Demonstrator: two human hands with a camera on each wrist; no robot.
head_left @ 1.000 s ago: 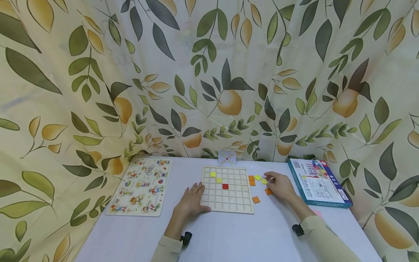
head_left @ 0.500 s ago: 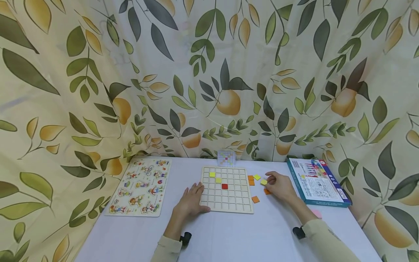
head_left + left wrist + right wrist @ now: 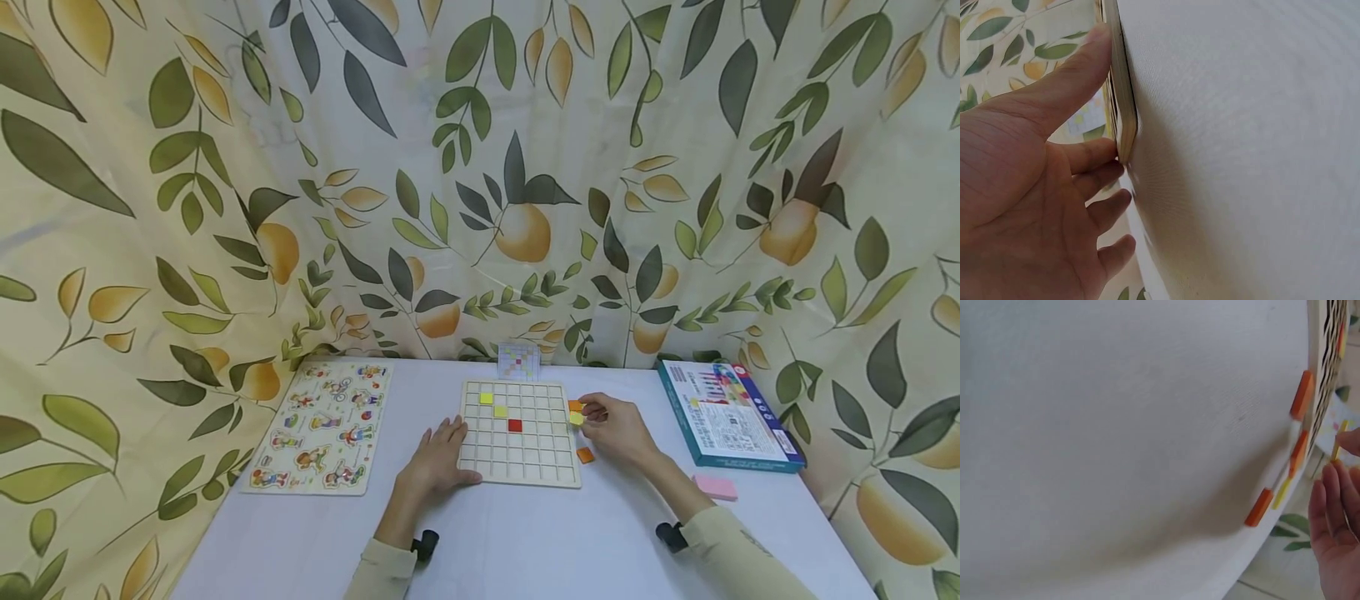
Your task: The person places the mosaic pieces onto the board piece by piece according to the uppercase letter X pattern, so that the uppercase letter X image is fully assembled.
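Observation:
A pale wooden grid board [image 3: 521,462] lies mid-table, carrying two yellow tiles, one nearer [image 3: 500,412] and one farther [image 3: 487,398], and a red tile [image 3: 514,426] on a diagonal. My left hand [image 3: 437,457] rests along the board's left edge, its fingers fairly straight; in the left wrist view its thumb and fingertips touch the rim. Beside the right edge, my right hand [image 3: 618,429] pinches a yellow square tile [image 3: 1339,440] between thumb and fingers, raised off the table. Below it, the right wrist view has several orange tiles [image 3: 1298,453] and another yellow tile [image 3: 1281,492] on the cloth.
Behind the board stands a small pattern card [image 3: 518,362]. A picture puzzle board [image 3: 322,433] lies at the left. To the right are a flat teal-edged box [image 3: 731,417] and a pink block [image 3: 715,487]. A leaf-patterned curtain [image 3: 480,208] hangs at the table's back.
My right hand has lifted the yellow tile and carried it left to the board's right edge. More of the pink block now shows. The left hand stays in place.

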